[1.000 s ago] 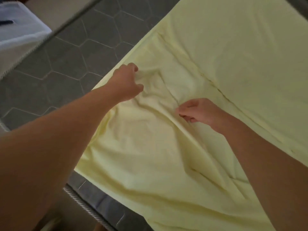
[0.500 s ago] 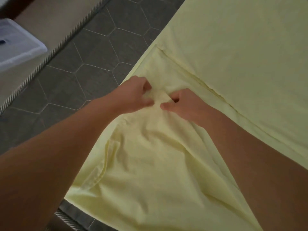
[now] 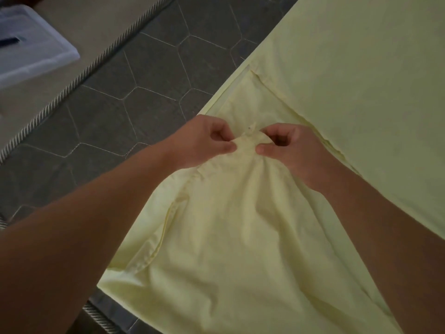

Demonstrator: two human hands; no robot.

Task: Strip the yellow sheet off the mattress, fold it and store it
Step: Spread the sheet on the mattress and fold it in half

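Both hands have drawn together, left hand (image 3: 207,141) and right hand (image 3: 289,148) pinching the yellow sheet (image 3: 240,213) between them.

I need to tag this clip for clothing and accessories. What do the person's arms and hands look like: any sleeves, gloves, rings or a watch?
Both forearms are bare as far as the picture reaches, with no sleeve showing. The left hand and the right hand wear no gloves. No ring, watch or bracelet shows on the fingers or wrists, and no markings. The dim light could hide small details.
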